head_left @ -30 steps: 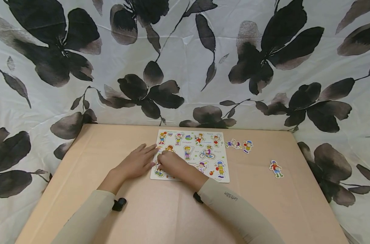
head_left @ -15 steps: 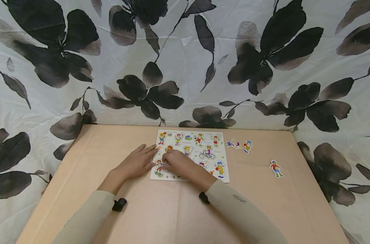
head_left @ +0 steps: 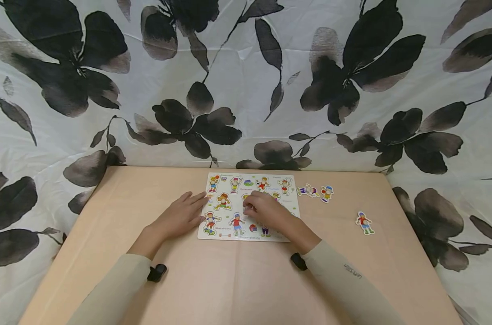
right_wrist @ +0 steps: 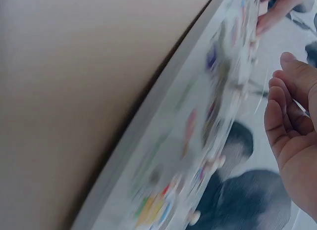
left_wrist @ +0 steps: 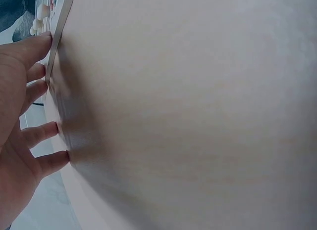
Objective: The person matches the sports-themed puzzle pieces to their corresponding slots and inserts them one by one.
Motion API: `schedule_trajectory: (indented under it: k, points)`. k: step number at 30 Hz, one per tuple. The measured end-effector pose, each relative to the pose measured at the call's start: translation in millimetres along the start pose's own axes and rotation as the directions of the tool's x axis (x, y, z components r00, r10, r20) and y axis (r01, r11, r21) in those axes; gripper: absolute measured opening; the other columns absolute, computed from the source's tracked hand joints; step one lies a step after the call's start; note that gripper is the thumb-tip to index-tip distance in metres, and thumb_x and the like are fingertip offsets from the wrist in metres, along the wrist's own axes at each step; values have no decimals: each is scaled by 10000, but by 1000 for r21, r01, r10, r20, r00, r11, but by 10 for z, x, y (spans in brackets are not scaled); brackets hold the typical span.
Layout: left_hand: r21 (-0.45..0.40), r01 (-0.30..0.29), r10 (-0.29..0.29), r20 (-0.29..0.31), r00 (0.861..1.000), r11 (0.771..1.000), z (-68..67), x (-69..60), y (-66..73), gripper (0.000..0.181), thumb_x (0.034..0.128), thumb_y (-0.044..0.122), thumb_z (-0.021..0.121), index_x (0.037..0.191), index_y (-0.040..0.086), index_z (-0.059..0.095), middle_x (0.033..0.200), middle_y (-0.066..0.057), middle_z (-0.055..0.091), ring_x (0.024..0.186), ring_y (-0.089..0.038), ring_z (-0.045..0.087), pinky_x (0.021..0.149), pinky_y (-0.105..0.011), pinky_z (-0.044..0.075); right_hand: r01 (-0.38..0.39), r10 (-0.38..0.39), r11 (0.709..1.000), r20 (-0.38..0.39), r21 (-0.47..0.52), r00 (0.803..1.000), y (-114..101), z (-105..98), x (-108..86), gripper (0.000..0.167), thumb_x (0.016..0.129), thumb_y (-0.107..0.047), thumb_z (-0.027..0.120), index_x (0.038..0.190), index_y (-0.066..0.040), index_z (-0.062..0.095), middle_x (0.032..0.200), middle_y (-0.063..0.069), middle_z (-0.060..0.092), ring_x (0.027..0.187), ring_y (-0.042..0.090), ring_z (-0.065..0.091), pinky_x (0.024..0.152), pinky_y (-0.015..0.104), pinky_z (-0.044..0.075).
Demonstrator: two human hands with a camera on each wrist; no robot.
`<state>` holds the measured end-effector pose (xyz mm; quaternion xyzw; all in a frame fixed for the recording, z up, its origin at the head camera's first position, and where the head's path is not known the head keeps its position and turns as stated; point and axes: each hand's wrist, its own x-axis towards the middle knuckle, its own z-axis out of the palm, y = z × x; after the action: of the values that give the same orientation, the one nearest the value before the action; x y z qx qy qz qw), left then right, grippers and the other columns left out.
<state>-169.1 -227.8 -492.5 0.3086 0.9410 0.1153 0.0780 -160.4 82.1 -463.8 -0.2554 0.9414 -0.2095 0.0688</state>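
A white puzzle board (head_left: pixel 225 236) with colourful child figures lies on the table. My left hand (head_left: pixel 182 216) rests flat at its left edge, fingers spread; the left wrist view has the fingertips (left_wrist: pixel 46 36) at the board's rim and on the tabletop. Above the middle of the board is my right hand (head_left: pixel 272 212), covering some figures. In the right wrist view this hand (right_wrist: pixel 294 126) hangs beside the board (right_wrist: pixel 171 136), its fingers loosely bent and nothing visible between them. Small knobs stand up from several figures.
Two loose figure pieces lie right of the board, one sideways (head_left: pixel 308 190) and one upright (head_left: pixel 326 193). Farther right is another in a red top (head_left: pixel 365 223). A white cloth with dark flowers (head_left: pixel 246 90) hangs behind the table.
My right hand has moved right across the board from its left part, uncovering the running figure and the figure in a red top in the lower row. The left hand has stayed in place.
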Motion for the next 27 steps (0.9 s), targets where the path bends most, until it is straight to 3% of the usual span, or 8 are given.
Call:
schedule_trajectory:
  k: [8, 14, 22, 27]
  points:
    - [6, 3, -3, -2, 1000, 1000, 3, 7, 6, 650, 1024, 386, 622, 1565, 73, 446, 1650, -124, 394, 1506, -482, 335, 1255, -591, 285, -91, 92, 996, -27, 18, 995, 362, -149, -283, 202, 973, -245, 738, 1121, -107, 752, 1029, -7, 687, 890, 131, 580, 848, 315, 569]
    - [-1, 3, -3, -2, 1000, 1000, -11, 4, 36, 646, 1027, 381, 620, 1567, 76, 443, 1651, -126, 391, 1507, -490, 330, 1253, -600, 284, -141, 143, 990, -53, 26, 988, 648, -238, -509, 199, 961, -222, 753, 1109, -89, 745, 998, 5, 665, 860, 140, 561, 785, 311, 547]
    - [6, 0, 0, 5, 1000, 1000, -9, 7, 45, 644, 1033, 377, 608, 1572, 70, 433, 1653, -130, 387, 1518, -477, 317, 1267, -584, 264, -268, 274, 961, -87, 74, 958, 963, -348, -776, 197, 972, -214, 730, 1133, -100, 735, 1072, 31, 679, 941, 195, 585, 839, 356, 555]
    - [6, 9, -9, 9, 1000, 1000, -14, -2, 49, 642, 1033, 369, 610, 1568, 61, 436, 1650, -136, 391, 1519, -469, 318, 1268, -583, 262, -269, 276, 961, -140, 66, 951, 1161, -409, -919, 159, 964, -197, 740, 1082, -90, 737, 991, 28, 657, 894, 185, 591, 800, 365, 558]
